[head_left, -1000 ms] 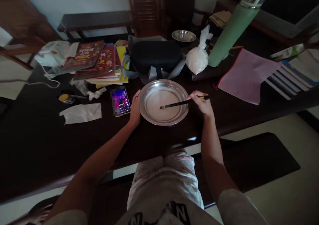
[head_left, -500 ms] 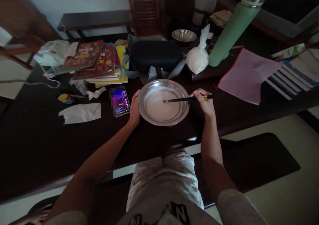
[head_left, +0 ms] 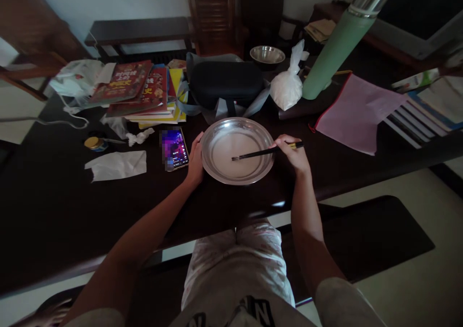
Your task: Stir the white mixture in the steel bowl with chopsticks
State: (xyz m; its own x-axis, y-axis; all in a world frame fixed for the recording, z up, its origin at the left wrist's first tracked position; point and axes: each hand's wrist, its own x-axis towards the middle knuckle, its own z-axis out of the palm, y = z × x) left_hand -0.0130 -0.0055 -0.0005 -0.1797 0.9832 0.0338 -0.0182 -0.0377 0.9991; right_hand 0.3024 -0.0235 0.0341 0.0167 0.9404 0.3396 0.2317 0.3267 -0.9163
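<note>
A round metal bowl (head_left: 265,169) stands on the dark table, with a whitish liquid (head_left: 231,148) covering its bottom. My left hand (head_left: 196,160) grips the bowl's left rim, thumb at the edge and fingers along the outer side. Over the right rim, my right hand (head_left: 294,153) is closed around black chopsticks (head_left: 258,153) with yellowish upper ends. Their tips reach into the liquid near the middle of the bowl. Just left of my left hand lies a lit phone (head_left: 175,147).
Behind the bowl are a black case (head_left: 226,83), a knotted bag of white powder (head_left: 286,89) and a tall green thermos (head_left: 338,52). Stacked books (head_left: 137,88) stand back left, a pink mesh pouch (head_left: 358,112) right. A paper napkin (head_left: 117,165) and small jar (head_left: 96,143) lie left.
The chopstick tips have moved slightly left and toward me through the liquid, my right hand shifting a little with them. My left hand stays on the rim.
</note>
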